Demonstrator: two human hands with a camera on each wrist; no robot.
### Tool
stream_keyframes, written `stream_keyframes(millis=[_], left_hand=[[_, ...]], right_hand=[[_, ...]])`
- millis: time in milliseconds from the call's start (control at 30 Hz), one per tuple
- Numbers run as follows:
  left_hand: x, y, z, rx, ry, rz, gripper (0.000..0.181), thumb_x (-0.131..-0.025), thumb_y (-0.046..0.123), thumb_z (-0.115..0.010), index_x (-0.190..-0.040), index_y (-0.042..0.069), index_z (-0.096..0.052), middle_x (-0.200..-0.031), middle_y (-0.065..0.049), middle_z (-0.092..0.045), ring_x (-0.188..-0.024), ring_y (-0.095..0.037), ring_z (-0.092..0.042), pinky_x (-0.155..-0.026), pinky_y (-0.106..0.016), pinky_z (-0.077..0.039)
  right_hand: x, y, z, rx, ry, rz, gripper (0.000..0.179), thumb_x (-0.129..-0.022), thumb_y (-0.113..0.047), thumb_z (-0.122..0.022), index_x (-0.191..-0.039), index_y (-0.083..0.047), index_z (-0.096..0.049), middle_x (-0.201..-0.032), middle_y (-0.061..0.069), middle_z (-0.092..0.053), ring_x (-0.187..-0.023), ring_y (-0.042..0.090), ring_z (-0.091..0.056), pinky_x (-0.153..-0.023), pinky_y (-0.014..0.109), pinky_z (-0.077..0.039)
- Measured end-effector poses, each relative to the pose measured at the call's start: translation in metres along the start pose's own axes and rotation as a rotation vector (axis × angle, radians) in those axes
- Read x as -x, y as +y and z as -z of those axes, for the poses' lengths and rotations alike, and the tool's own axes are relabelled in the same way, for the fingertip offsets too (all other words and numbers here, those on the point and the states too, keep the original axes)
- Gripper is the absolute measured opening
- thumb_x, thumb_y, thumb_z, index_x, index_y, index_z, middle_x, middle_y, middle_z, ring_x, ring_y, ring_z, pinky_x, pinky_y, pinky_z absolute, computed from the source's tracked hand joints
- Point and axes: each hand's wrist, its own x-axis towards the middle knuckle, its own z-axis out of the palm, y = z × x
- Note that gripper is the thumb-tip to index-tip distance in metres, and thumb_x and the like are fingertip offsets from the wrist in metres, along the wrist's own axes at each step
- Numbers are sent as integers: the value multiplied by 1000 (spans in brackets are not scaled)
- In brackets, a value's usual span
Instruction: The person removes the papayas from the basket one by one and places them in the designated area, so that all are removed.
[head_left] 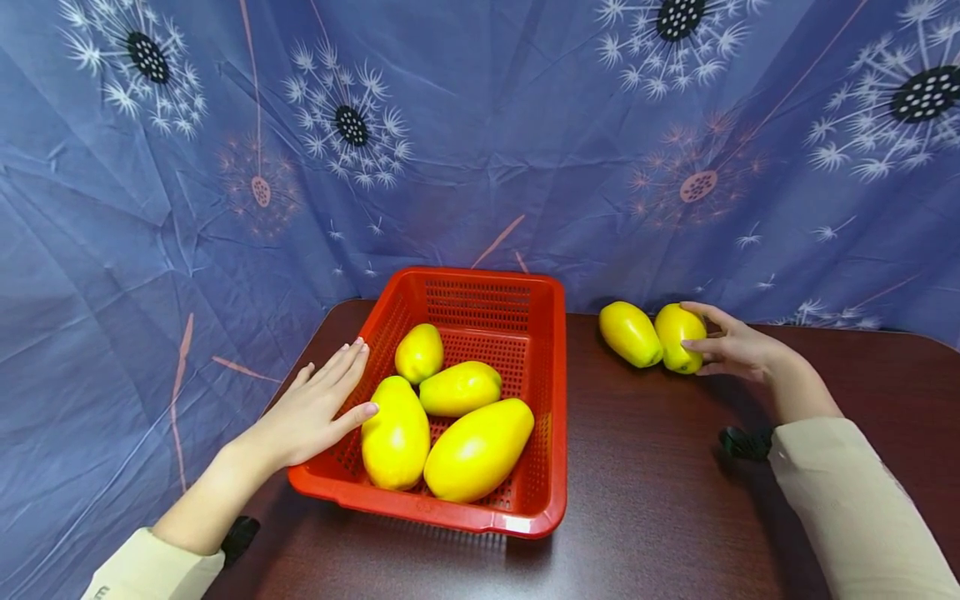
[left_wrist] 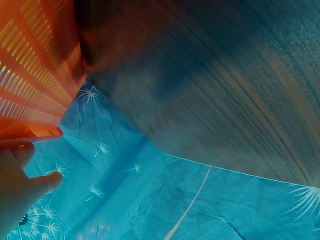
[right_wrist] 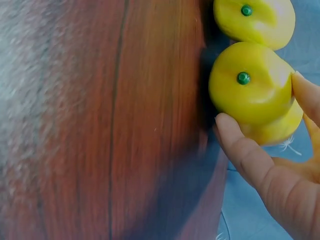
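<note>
My left hand [head_left: 318,410] lies with straight fingers over the left rim of a red plastic basket [head_left: 558,400], its thumb overlapping one yellow papaya inside. In the left wrist view, part of the hand [left_wrist: 20,175] shows beside the basket's slotted wall [left_wrist: 37,65]. At the right, my right hand [head_left: 738,343] grips a smooth yellow papaya [head_left: 675,333] between thumb and fingers. The right wrist view shows the green stem end of this papaya [right_wrist: 250,95], with fingertips at both its sides. A second papaya [head_left: 630,333] lies against it on the left.
Several papayas lie in the basket, including a large one [head_left: 480,450] at the front and a small one [head_left: 420,353] at the back left. The dark brown table [head_left: 637,483] ends at a blue dandelion-print cloth [head_left: 480,125] hanging behind and at the left.
</note>
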Motion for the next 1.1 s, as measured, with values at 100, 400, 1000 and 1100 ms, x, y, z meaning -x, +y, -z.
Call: stream_keyframes(millis=[100, 400, 1000, 1100], left_hand=[[0, 0, 0, -1, 0, 0, 77, -94, 50, -44, -149, 3, -18, -155, -14, -15, -140, -35, -14, -105, -64, -10], [0, 0, 1, -7, -5, 1, 76, -94, 50, -43, -149, 3, -17, -154, -14, -15, -140, -35, -14, -106, -63, -10], [-1, -1, 0, -5, -5, 2, 76, -94, 50, -44, -149, 4, -17, -155, -14, -14, -140, -36, -14, -105, -64, -10], [-1, -1, 0, -6, -4, 3, 76, -94, 50, -44, -149, 4, -17, -155, -14, -14, -140, -36, -14, -105, -64, -10]], right_hand=[[-4, -2, -1, 0, 9, -4, 83, -94, -15, -56, -151, -18, 5, -141, 36, -8, -97, 23, -58, -87, 49, -48], [-10, -8, -3, 13, 29, -10, 83, -95, -17, -55, -150, -20, 7, -143, 35, -4, -100, 20, -55, -88, 46, -48], [-12, -11, -1, 27, -18, -7, 82, -96, -11, -50, -148, -17, 13, -144, 39, 11, -127, 55, -18, -92, 55, -43], [-12, -11, 0, 29, -15, -6, 82, -96, -13, -51, -149, -18, 12, -144, 38, 13, -128, 55, -17, -91, 54, -44]])
